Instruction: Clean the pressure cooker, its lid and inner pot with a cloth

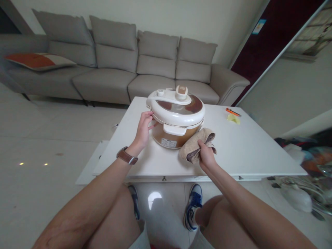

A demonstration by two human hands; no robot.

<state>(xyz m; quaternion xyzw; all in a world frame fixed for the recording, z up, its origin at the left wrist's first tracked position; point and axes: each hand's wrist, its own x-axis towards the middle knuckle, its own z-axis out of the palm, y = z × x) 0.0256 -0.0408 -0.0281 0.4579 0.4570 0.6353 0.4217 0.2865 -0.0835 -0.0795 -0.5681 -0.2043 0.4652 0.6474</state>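
Observation:
A white and brown electric pressure cooker [178,117] stands upright on a white table [241,152], with its lid on. My left hand [144,129] is at the cooker's left side, its fingers apart and the fingertips against the rim of the lid. In my right hand [206,154] is a bunched beige and dark brown cloth [193,147], gripped between thumb and fingers. The cloth sits against the lower right front of the cooker's body. A label shows low on the cooker's front, below a white handle.
An orange box cutter [233,112] and a crumpled yellowish scrap [233,119] lie at the table's back right. Behind the table runs a grey sofa [109,81] with an orange and white cushion [38,61]. Cables and other items [298,197] lie on the floor at right.

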